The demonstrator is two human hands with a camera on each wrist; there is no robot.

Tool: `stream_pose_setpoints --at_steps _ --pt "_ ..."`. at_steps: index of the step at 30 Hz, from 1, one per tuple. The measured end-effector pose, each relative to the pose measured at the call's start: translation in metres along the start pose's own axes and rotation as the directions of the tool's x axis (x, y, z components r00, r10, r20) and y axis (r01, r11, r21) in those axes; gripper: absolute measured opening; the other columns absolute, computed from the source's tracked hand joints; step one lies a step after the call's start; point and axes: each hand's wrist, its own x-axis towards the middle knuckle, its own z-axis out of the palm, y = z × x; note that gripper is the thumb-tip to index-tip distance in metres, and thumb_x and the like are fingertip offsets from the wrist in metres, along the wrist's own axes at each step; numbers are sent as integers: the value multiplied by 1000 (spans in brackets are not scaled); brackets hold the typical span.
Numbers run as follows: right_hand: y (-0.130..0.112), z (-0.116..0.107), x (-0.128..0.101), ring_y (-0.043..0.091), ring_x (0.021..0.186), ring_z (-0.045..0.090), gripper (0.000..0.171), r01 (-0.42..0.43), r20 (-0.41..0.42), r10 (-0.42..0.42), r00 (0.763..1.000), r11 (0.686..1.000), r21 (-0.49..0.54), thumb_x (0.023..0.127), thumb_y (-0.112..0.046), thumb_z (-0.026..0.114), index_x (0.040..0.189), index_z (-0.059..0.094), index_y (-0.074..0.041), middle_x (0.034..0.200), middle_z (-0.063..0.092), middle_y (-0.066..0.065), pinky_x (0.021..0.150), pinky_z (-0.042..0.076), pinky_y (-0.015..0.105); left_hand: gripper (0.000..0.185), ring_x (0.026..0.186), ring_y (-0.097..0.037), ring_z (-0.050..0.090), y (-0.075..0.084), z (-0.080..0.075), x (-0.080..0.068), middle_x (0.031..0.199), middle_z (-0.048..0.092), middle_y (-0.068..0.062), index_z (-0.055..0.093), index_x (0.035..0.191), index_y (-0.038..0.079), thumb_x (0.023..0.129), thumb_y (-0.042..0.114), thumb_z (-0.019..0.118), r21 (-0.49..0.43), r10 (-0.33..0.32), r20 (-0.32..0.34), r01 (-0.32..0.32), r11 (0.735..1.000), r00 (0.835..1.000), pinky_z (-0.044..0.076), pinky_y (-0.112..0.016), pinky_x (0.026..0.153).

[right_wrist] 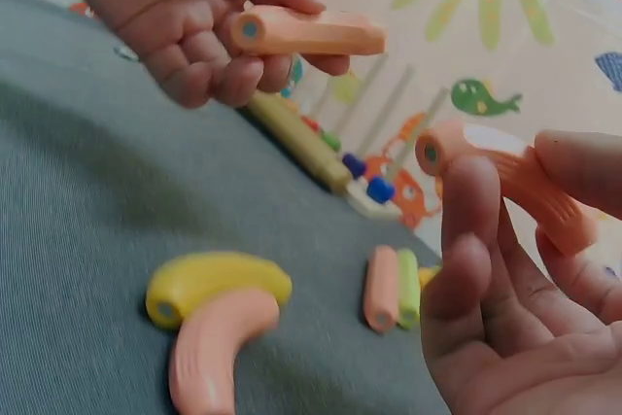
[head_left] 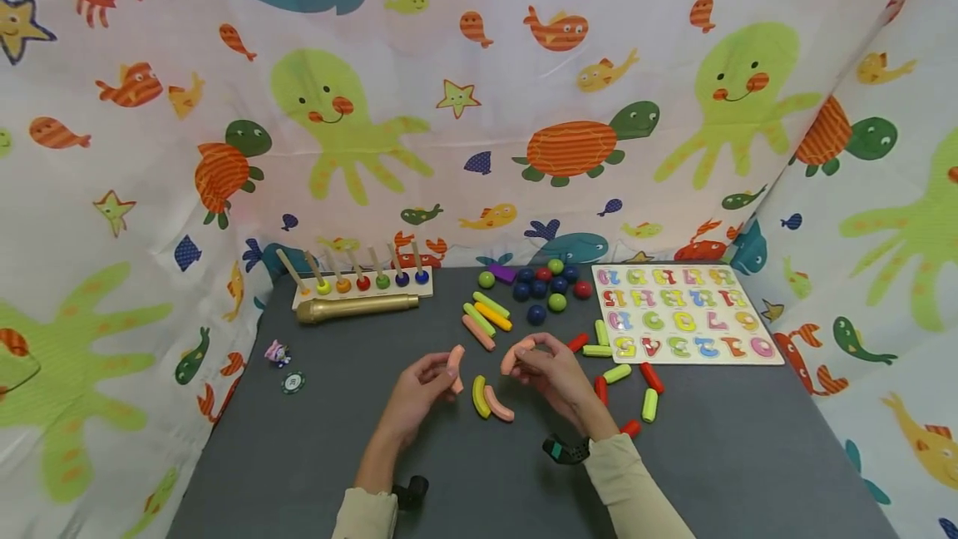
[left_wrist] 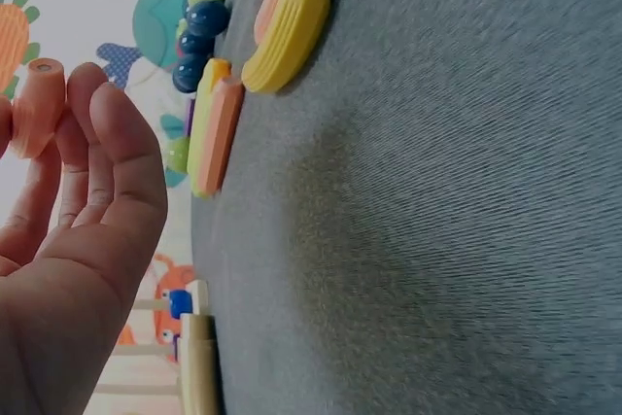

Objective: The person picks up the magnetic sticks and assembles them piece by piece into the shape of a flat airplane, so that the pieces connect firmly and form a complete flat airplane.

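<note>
My left hand (head_left: 419,393) pinches a curved peach stick (head_left: 456,368), seen end-on in the left wrist view with a small round inset. A second curved peach stick (right_wrist: 510,167), ribbed and also with a round end inset, is held between the thumb and fingers of my right hand (head_left: 557,373). Both sticks are raised above the table, apart from each other. Below and between the hands, a yellow curved stick (right_wrist: 219,284) and another peach curved stick (right_wrist: 219,347) lie touching.
Straight sticks (head_left: 479,331) and coloured balls (head_left: 536,316) lie behind the hands. Red and green sticks (head_left: 649,406) scatter beside a number board (head_left: 684,314) at right. A peg stand (head_left: 367,281), gold rod (head_left: 359,308), small figurine (head_left: 278,353) and round chip (head_left: 293,382) are at left.
</note>
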Motion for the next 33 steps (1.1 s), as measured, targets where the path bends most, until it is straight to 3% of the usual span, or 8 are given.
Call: stream_pose_setpoints --at_steps 5,11,19,24,28,31,33 --pt "-2 15 4 22 96 75 16 10 47 -14 999 997 76 111 -11 61 116 49 -2 110 78 15 86 59 33 41 90 -28 71 -1 6 -11 107 72 -18 61 141 -4 105 13 71 -14 18 12 -18 1000 1000 59 -35 82" --pt "2 31 3 22 95 77 8 24 19 -27 999 990 138 110 -8 61 110 54 -4 107 79 12 89 61 36 37 86 -23 69 -1 13 -17 106 72 -17 63 136 -5 104 13 72 34 28 13 -28 999 1000 57 -35 80" --pt "10 40 -2 21 94 78 13 12 29 -16 999 993 116 109 -7 64 106 52 -3 105 79 14 87 61 36 35 86 -22 68 -4 18 -27 111 70 -28 61 134 -7 106 11 70 49 39 23 -40 998 999 56 -31 78" --pt "11 42 -1 20 94 79 14 -11 31 8 999 995 98 108 -8 65 107 53 -2 105 79 14 87 61 35 34 88 -23 69 -5 17 -31 111 70 -26 62 134 -5 106 11 70 60 42 -4 -42 997 999 55 -31 78" --pt "11 42 -1 22 96 78 18 -23 71 22 997 1000 17 107 -9 68 115 55 1 110 78 16 95 59 44 33 87 -25 70 -6 15 -33 109 70 -23 63 134 -5 106 11 69 64 53 -19 -52 997 998 56 -32 77" --pt "10 44 -3 26 97 77 25 -16 134 35 990 990 -138 105 -10 71 121 59 4 111 76 20 99 56 52 33 87 -24 70 -8 13 -34 109 70 -23 63 134 -5 107 13 69 64 58 -22 -57 996 998 56 -32 77" --pt "10 46 -5 27 94 75 28 18 175 35 984 956 -291 105 -14 73 124 64 4 109 77 21 96 58 49 35 88 -23 70 -9 11 -36 110 71 -22 63 135 -4 107 16 69 68 62 -16 -61 996 998 57 -31 78"
